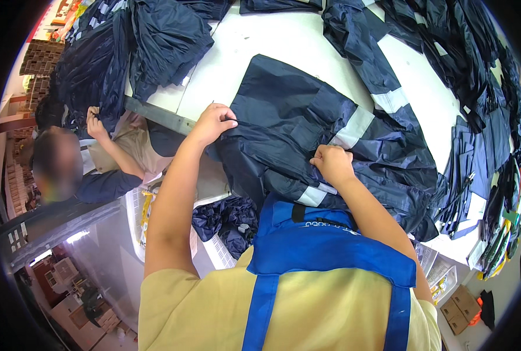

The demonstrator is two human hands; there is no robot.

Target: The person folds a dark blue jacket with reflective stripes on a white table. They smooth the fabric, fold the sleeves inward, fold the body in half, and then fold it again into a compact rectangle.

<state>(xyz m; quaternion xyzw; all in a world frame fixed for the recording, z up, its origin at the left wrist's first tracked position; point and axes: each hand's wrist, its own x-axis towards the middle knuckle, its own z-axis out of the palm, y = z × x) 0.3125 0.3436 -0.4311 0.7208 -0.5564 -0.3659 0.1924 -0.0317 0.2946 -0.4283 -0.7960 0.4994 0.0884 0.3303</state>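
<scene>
A dark navy garment (284, 96) with pale reflective bands (354, 127) lies spread on the white table in front of me, its near part hanging over the edge. I cannot tell whether it is a jacket or trousers. At its left side, my left hand (215, 123) is closed in a pinch on the cloth edge. My right hand (334, 164) is closed on the cloth near the middle, just below a reflective band, with the fingers curled under. A smaller reflective patch (312, 196) shows on the near part, against my blue apron (331, 243).
Heaps of dark garments (170, 47) cover the table's far left; more piles (471, 152) line the right. Another banded piece (390, 99) lies beyond mine. A co-worker's hand (98, 126) holds cloth at left. A white basket (216, 251) with crumpled dark cloth stands below the edge.
</scene>
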